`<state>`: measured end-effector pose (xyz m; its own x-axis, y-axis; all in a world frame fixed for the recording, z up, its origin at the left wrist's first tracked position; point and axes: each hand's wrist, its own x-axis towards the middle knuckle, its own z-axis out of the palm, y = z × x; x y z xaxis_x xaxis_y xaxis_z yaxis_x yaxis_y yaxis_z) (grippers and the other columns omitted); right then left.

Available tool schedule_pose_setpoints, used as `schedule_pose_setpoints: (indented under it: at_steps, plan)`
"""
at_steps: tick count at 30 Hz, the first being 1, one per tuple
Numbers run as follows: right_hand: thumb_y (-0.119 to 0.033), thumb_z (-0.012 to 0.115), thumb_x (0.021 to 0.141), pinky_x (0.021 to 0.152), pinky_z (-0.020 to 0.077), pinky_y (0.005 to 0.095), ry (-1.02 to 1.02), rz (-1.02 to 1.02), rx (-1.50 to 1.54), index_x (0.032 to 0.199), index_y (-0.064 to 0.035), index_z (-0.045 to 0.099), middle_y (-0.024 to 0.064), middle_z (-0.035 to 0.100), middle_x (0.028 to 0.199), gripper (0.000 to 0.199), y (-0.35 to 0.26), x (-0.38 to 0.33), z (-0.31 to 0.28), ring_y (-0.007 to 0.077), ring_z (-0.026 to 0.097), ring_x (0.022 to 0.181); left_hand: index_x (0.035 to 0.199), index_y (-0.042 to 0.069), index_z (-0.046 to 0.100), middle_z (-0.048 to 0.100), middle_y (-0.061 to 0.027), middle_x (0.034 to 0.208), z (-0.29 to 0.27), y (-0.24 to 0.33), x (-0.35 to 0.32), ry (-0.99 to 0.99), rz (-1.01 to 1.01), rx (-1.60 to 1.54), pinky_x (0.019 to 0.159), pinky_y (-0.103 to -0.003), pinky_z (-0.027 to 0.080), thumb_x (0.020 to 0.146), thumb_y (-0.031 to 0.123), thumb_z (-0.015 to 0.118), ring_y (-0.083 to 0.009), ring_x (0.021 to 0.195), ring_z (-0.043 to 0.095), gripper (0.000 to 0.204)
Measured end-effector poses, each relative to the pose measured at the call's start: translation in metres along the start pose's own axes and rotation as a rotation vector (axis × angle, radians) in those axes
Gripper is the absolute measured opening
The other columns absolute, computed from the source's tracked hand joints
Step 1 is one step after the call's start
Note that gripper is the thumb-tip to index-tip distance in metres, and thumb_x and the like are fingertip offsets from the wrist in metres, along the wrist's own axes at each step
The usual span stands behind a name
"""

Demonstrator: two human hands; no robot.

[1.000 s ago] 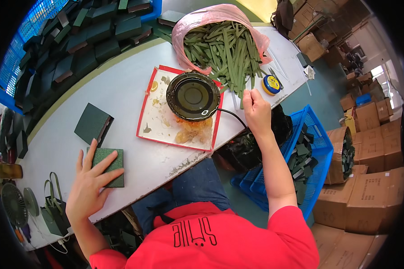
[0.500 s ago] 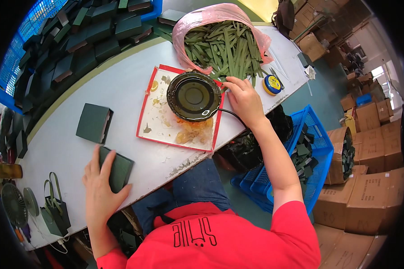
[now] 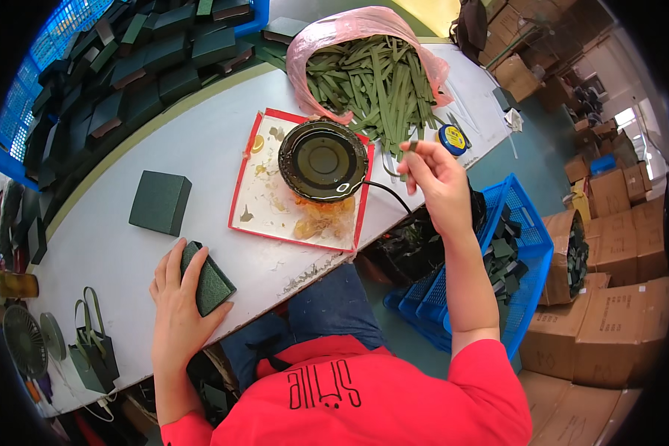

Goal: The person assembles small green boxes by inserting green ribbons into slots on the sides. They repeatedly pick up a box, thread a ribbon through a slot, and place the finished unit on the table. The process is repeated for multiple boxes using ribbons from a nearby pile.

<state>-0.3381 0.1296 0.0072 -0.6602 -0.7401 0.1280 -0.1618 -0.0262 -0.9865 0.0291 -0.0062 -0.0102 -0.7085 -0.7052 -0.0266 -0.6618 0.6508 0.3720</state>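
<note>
My left hand (image 3: 177, 297) grips a small dark green box (image 3: 214, 281) at the near edge of the table, fingers along one side and thumb at the near end. Another dark green box (image 3: 160, 202) lies just beyond it. Between the fingertips of my raised right hand (image 3: 442, 182) is a green ribbon strip (image 3: 403, 177), its loose part curling down. Left of that hand sits a round dark pot (image 3: 322, 159) of brownish liquid on a red-rimmed white tray (image 3: 257, 212). A pink plastic bag (image 3: 302, 70) full of green ribbon strips (image 3: 379, 85) lies behind.
A yellow-and-blue round tin (image 3: 451, 139) stands near the right table edge. A black cord (image 3: 388, 192) runs from the pot. Dark green boxes (image 3: 167, 50) pile up at far left. Blue crates (image 3: 531, 245) and cartons (image 3: 606, 327) stand at right; a fan (image 3: 24, 338) at left.
My right hand has moved right and toward me from beside the pot, carrying the ribbon strip. My left hand has shifted the box slightly right and tilted it.
</note>
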Motion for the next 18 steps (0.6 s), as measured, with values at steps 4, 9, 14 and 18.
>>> schedule_pose_setpoints:
  at_steps: [4, 9, 14, 18]
  plan:
    - [-0.009, 0.062, 0.097, 0.052, 0.0415, 0.0196, -0.037, 0.117, -0.088, 0.104, 0.0030, 0.066, 0.0041, 0.066, 0.077, 0.014, -0.036, -0.046, -0.001, 0.0048, 0.052, 0.057, 0.141, 0.010, 0.050, 0.035, -0.0160, 0.154, 0.002, -0.003, 0.002, -0.012, 0.007, -0.001, 0.113, -0.049, 0.028, 0.061, 0.016, 0.084, -0.0375, 0.139, 0.034, 0.087]
    - [-0.016, 0.064, 0.098, 0.057, 0.0407, 0.0198, -0.155, 0.334, -0.044, 0.102, 0.0000, 0.066, 0.0005, 0.064, 0.080, 0.017, -0.018, -0.056, 0.009, 0.0030, 0.052, 0.064, 0.140, 0.010, 0.052, 0.037, -0.0152, 0.154, -0.001, 0.001, 0.005, -0.009, 0.031, -0.017, 0.110, -0.050, 0.030, 0.062, 0.018, 0.085, -0.0366, 0.137, 0.036, 0.085]
    - [-0.017, 0.061, 0.100, 0.071, 0.0457, 0.0215, -0.210, 0.161, 0.046, 0.103, -0.0015, 0.063, 0.0011, 0.065, 0.085, 0.015, 0.014, -0.046, 0.030, 0.0057, 0.057, 0.077, 0.140, 0.009, 0.052, 0.038, -0.0130, 0.155, -0.002, 0.002, 0.005, -0.003, 0.007, -0.032, 0.110, -0.049, 0.030, 0.061, 0.018, 0.085, -0.0350, 0.136, 0.038, 0.086]
    - [-0.019, 0.055, 0.104, 0.054, 0.0336, 0.0186, -0.236, 0.292, 0.180, 0.102, -0.0030, 0.057, 0.0000, 0.060, 0.081, 0.016, 0.016, -0.049, 0.040, 0.0033, 0.045, 0.058, 0.140, 0.007, 0.050, 0.038, -0.0123, 0.155, 0.000, 0.000, 0.005, 0.006, 0.017, -0.018, 0.111, -0.048, 0.030, 0.058, 0.016, 0.084, -0.0345, 0.136, 0.039, 0.089]
